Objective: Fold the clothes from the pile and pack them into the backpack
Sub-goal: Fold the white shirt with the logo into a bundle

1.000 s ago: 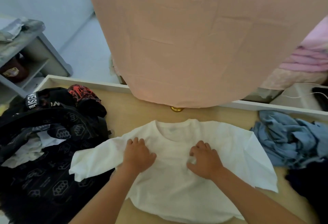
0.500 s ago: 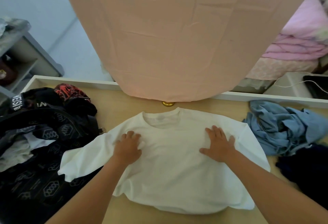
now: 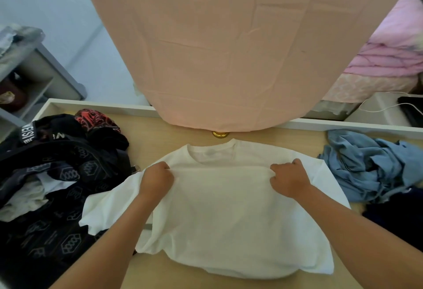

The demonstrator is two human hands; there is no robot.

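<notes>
A white T-shirt [image 3: 229, 215] lies spread on the wooden table [image 3: 160, 133], collar away from me. My left hand [image 3: 158, 177] pinches the cloth near the left shoulder and my right hand [image 3: 289, 177] pinches it near the right shoulder, with a raised fold stretched between them. The shirt's left sleeve hangs over a black patterned backpack [image 3: 52, 197] at the left, which is open with light clothing inside. A crumpled blue garment [image 3: 370, 169] and a dark one [image 3: 398, 217] form the pile at the right.
A peach cloth [image 3: 229, 48] hangs over the table's far edge, with a small gold knob [image 3: 220, 134] beneath it. A grey shelf unit [image 3: 34, 76] stands at the far left. Pink bedding [image 3: 389, 55] and a white box with a cable [image 3: 384, 108] lie at the far right.
Both hands went from lying flat on the shirt's chest to spreading outward, and now they are closed, pinching the cloth at the shoulders and lifting a fold.
</notes>
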